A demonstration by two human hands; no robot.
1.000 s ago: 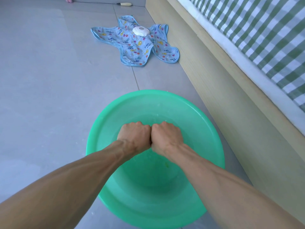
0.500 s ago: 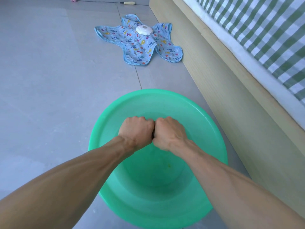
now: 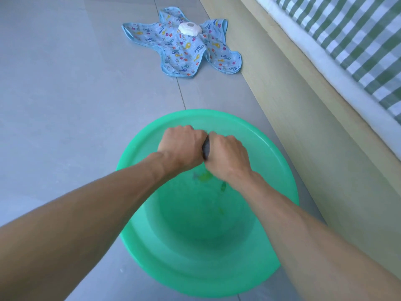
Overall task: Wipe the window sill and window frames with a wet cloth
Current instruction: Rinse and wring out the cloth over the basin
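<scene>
Now a dark grey sliver of the cloth [image 3: 205, 148] shows between the two fists, where half a second ago the knuckles met and hid it; the hands have also lifted a little and rolled against each other, which I read as a wringing twist nearing its end, so the cloth should soon be damp rather than dripping and ready for the sill. Only that narrow, tightly bunched strip is visible (the rest is buried in the palms). The left hand [image 3: 181, 146] and right hand [image 3: 227, 155] are both clenched around it, held above the green basin [image 3: 282, 170], which sits on the grey tiled floor [image 3: 65, 105] beside a wooden bed frame [image 3: 303, 105]. Farther off lies a blue patterned cloth [image 3: 180, 51] with a white object [image 3: 189, 28] on it.
</scene>
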